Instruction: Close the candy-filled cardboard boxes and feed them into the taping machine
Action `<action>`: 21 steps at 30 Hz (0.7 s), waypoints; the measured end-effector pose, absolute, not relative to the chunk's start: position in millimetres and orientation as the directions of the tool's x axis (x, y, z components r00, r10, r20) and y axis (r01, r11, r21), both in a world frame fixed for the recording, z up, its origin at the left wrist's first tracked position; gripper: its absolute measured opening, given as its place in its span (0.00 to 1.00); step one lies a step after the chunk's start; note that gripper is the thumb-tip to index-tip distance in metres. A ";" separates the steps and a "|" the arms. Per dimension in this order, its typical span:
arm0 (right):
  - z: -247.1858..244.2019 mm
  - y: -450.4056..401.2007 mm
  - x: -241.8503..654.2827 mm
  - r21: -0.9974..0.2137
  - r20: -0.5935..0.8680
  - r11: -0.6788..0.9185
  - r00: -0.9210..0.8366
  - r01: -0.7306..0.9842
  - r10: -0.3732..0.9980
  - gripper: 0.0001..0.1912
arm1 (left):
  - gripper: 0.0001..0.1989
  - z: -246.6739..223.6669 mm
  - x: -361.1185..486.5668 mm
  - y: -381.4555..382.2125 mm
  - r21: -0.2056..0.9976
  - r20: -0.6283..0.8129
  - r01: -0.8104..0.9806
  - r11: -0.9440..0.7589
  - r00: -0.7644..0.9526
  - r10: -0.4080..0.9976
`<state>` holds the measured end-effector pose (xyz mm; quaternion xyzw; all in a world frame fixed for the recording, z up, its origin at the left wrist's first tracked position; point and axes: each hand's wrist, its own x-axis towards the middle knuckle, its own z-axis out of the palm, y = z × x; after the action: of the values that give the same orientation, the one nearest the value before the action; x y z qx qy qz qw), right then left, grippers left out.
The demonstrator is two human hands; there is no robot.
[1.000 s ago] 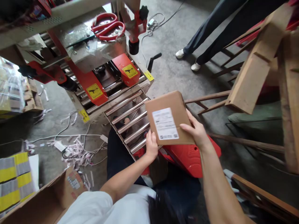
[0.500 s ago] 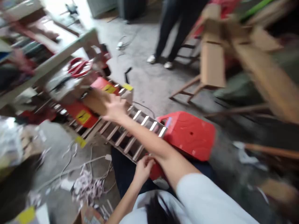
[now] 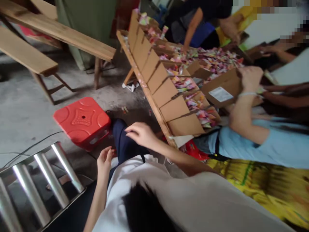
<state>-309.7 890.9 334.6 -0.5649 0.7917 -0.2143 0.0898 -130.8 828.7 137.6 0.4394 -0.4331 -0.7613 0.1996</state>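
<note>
My left hand (image 3: 105,158) is raised over my lap, its fingers curled loosely with nothing seen between them. Farther right, my right hand (image 3: 141,132) hovers above my dark trouser leg, with thumb and fingertips close together; anything between them is too small to make out. A red plastic stool (image 3: 83,119) stands just beyond my hands. The metal roller conveyor (image 3: 42,185) lies at the lower left, apart from my left hand.
Open cardboard boxes (image 3: 173,106) filled with small colourful packets line a wooden-edged table at the right. Several people work around it, one holding a box (image 3: 223,87). Wooden benches (image 3: 29,48) stand at the upper left. Yellow sacks (image 3: 263,187) lie lower right.
The view has swung right, from the taping machine to the packet table. My right hand has left the cardboard on the rollers and come back near my lap.
</note>
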 end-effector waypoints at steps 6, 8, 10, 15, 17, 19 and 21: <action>399.8 1100.4 -419.7 0.041 0.409 0.942 -0.855 -0.333 -0.320 0.23 | 0.23 183.3 -276.1 864.6 0.901 -0.335 -0.169 -0.400 -0.856 -0.394; 394.3 1135.6 -428.5 0.017 0.335 0.947 -0.891 -0.320 -0.308 0.18 | 0.21 206.9 -319.5 898.3 0.870 -0.342 -0.211 -0.445 -0.909 -0.237; 391.3 1156.6 -426.8 -0.055 0.338 0.934 -0.887 -0.352 -0.315 0.17 | 0.20 228.5 -356.9 935.6 0.827 -0.348 -0.244 -0.506 -0.930 -0.119; 430.4 1193.5 -388.7 -0.196 0.436 0.893 -0.852 -0.405 -0.291 0.22 | 0.24 261.1 -402.5 995.5 0.713 -0.420 -0.312 -0.628 -0.907 -0.026; 457.3 1205.1 -363.2 -0.236 0.449 0.862 -0.837 -0.448 -0.312 0.20 | 0.31 268.6 -396.5 1005.3 0.535 -0.498 -0.509 -0.674 -0.835 0.235; 483.5 1212.7 -335.8 -0.284 0.403 0.813 -0.833 -0.508 -0.380 0.16 | 0.37 275.2 -380.1 1013.4 0.323 -0.470 -0.673 -0.665 -0.724 0.505; 505.4 1215.6 -312.1 -0.283 0.332 0.764 -0.806 -0.581 -0.490 0.15 | 0.39 280.9 -359.2 1019.7 0.192 -0.372 -0.712 -0.676 -0.690 0.621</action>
<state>-312.1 1215.6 505.4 -0.2874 0.9314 -0.1887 -0.1199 -359.2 1019.7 280.9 0.1392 -0.1626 -0.9047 -0.3685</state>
